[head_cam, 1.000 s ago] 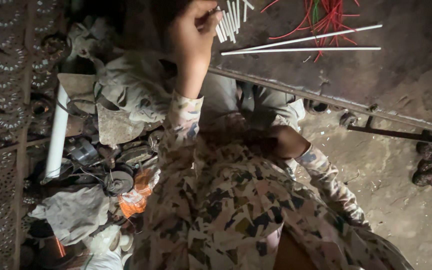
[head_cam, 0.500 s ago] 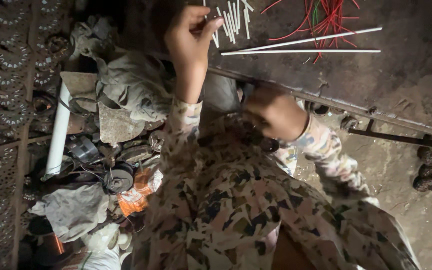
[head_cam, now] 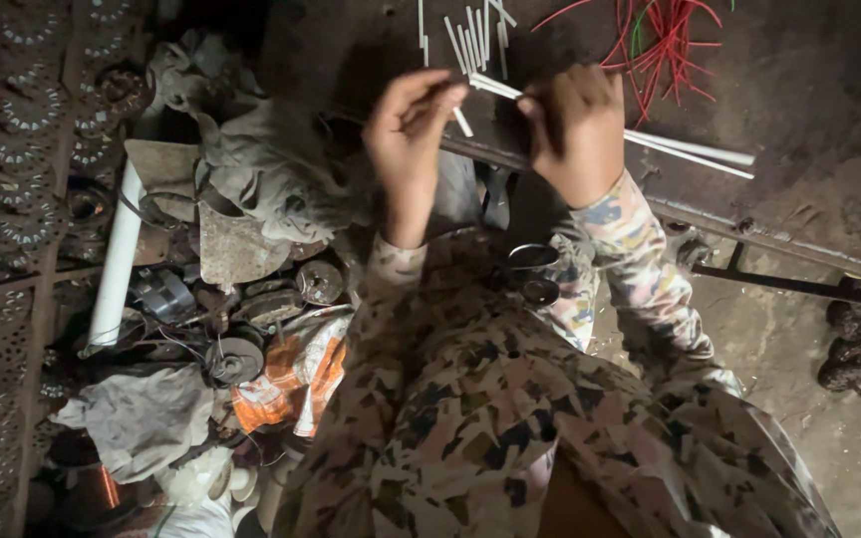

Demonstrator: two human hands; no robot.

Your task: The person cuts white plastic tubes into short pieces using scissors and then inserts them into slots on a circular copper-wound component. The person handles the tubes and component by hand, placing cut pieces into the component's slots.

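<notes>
My left hand (head_cam: 408, 130) pinches the near end of two long white tubes (head_cam: 690, 151) that run right across the dark worktop (head_cam: 799, 90). My right hand (head_cam: 577, 128) is closed around the same tubes a little farther along. Both hands are over the table's front edge. Several short white tube pieces (head_cam: 470, 35) lie on the worktop just beyond my hands. A bundle of red wires (head_cam: 665, 40) lies to their right. Scissors (head_cam: 533, 271) rest on my lap below my right wrist.
At the left, a heap of rags (head_cam: 271, 169), a white pipe (head_cam: 115, 259), an orange bag (head_cam: 296, 374) and round metal parts (head_cam: 234, 357) covers the floor. A patterned metal grille (head_cam: 12, 199) stands at the far left. The table's metal frame bar (head_cam: 789, 244) runs right.
My right hand rose from my lap to the table edge and took hold of the long tubes. My left hand came down toward the edge, gripping their end. The view moved closer.
</notes>
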